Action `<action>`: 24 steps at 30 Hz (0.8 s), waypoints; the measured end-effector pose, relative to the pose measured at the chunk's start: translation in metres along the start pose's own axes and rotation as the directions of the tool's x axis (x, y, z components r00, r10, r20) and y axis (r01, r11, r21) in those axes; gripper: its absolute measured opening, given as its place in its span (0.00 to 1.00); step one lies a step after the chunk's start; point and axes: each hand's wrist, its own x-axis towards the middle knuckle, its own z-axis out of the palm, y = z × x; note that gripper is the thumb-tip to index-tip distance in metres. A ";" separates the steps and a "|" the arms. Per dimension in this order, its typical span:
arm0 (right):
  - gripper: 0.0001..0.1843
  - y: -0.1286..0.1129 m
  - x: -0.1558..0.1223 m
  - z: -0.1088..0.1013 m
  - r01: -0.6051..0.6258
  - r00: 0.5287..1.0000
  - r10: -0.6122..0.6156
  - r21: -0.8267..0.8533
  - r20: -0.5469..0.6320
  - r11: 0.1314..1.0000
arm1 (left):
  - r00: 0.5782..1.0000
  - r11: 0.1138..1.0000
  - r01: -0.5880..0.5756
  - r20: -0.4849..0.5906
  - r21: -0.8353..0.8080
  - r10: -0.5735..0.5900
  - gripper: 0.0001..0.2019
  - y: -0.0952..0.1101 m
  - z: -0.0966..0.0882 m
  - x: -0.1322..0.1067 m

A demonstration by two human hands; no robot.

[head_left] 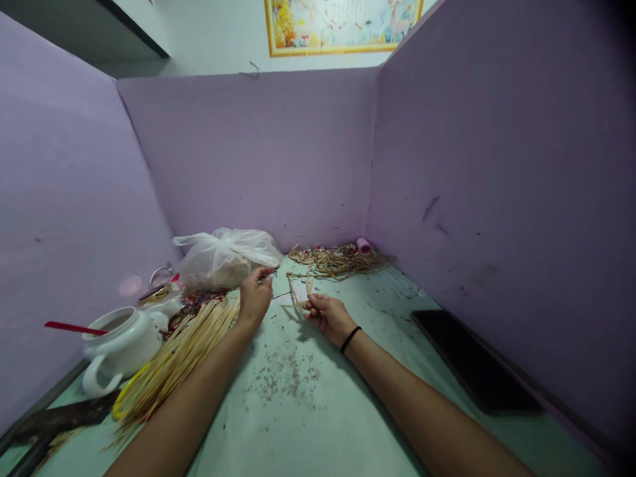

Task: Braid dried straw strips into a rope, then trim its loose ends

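Note:
My left hand (255, 296) is raised a little over the pale green table (308, 424), its fingers pinched on a thin strand near the plastic bag. My right hand (328, 317), with a black band on its wrist, rests on the table with fingers closed round a small piece made of straw strips (300, 289). The strand runs between the two hands. A bundle of long yellow straws (179, 354) lies just left of my left forearm.
A white plastic bag (226, 255) sits at the back left, a tangle of brown twine (340, 260) with a pink roll (363, 245) at the back. A white mug (119, 344) with a red stick stands left. A dark phone (472, 364) lies right. Purple partitions enclose the table.

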 end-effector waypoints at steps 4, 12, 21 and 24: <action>0.06 -0.005 0.003 -0.004 0.001 1.000 -0.002 0.087 0.008 0.996 | 0.931 0.930 0.362 0.068 -0.053 -0.359 0.11 -0.013 -0.009 0.006; 0.05 -0.005 0.002 -0.004 0.008 0.999 -0.013 0.151 0.034 0.988 | 0.304 0.518 0.845 0.676 0.134 -0.671 0.17 0.001 0.002 -0.013; 0.04 0.005 -0.002 0.001 -0.024 1.000 0.022 0.076 0.015 0.997 | 0.780 0.575 0.619 0.334 -0.534 -0.529 0.03 0.007 0.024 -0.022; 0.04 0.005 -0.003 0.001 -0.029 1.000 0.029 0.046 0.006 0.998 | 0.882 0.657 0.464 0.377 -0.594 -0.283 0.09 0.013 0.020 -0.024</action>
